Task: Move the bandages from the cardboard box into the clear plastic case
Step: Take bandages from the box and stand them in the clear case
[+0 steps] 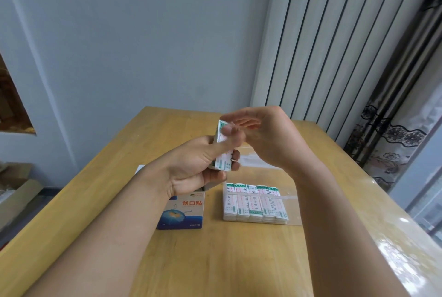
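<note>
Left hand (193, 165) grips a stack of bandages (223, 147) upright above the bench (239, 261), fingers and thumb curled round its lower half. Right hand (260, 136) is at the top of the stack, fingers mostly straight, thumb and fingertips touching the top edge; can't tell if it pinches or just squares the stack, motion blur there. Cardboard box (183, 210) stands on the bench just below the left wrist, blue print on front. Clear plastic case (293, 210) lies to its right, already holding five rows of bandages (256, 203) side by side.

Handling, as judged: the strips are thin paper wrappers, very light, floppy singly but fairly stiff as a stack. Slick faces, so a loose stack could fan or slide apart. Best held across the long edges at mid-length, squeezing the stack flat, then lowered into a free slot in the case.
</note>
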`<state>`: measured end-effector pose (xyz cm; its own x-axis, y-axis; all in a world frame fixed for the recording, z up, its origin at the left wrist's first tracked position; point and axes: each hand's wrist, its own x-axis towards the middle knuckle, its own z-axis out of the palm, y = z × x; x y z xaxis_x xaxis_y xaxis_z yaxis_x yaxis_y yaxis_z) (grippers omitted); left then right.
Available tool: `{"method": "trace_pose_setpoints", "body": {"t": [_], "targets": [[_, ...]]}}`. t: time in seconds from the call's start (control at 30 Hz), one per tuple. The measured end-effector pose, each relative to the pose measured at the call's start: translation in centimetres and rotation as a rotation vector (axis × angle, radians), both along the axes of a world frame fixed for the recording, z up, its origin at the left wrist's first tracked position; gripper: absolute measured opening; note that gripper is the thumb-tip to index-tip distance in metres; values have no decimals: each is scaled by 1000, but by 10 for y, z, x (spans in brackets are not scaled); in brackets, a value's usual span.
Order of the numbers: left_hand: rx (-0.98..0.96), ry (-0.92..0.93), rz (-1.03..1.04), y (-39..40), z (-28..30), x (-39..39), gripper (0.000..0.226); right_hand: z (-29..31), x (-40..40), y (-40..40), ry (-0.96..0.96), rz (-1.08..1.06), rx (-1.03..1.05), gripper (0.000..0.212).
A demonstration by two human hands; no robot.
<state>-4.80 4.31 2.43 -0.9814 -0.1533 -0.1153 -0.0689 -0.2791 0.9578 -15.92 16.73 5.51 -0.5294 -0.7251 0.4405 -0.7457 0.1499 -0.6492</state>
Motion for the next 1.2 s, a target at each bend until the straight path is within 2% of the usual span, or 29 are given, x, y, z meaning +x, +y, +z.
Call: {"method": "trace_pose_setpoints", "body": {"t": [0.17, 0.3, 0.53, 0.73, 0.87, 0.97, 1.03, 1.1, 1.2], "targets": [[-54, -18, 58, 2, -2, -3, 29, 4, -2, 7, -58, 27, 71, 21], [-77, -20, 67, 9, -1, -3, 18, 3, -3, 11, -87, -27, 42, 16], [-60, -27, 121, 12, -1, -5, 31, 4, -3, 18, -108, -51, 22, 12], [-161, -29, 73, 14, -2, -4, 30, 4, -1, 22, -73, -32, 144, 31], [-18, -7, -18, 14, -1, -5, 38, 2, -7, 24, -155, -74, 64, 21], [194, 27, -81, 11, 2, -4, 38, 2, -12, 25, -230, -107, -25, 25], [249, 36, -49, 10, 1, -5, 35, 1, -15, 25, -283, -113, -70, 29], [270, 45, -20, 11, -1, -6, 33, -3, -17, 23, -328, -134, -60, 35], [293, 51, 35, 14, -4, -9, 31, -7, -18, 23, -393, -138, 67, 34]]}}
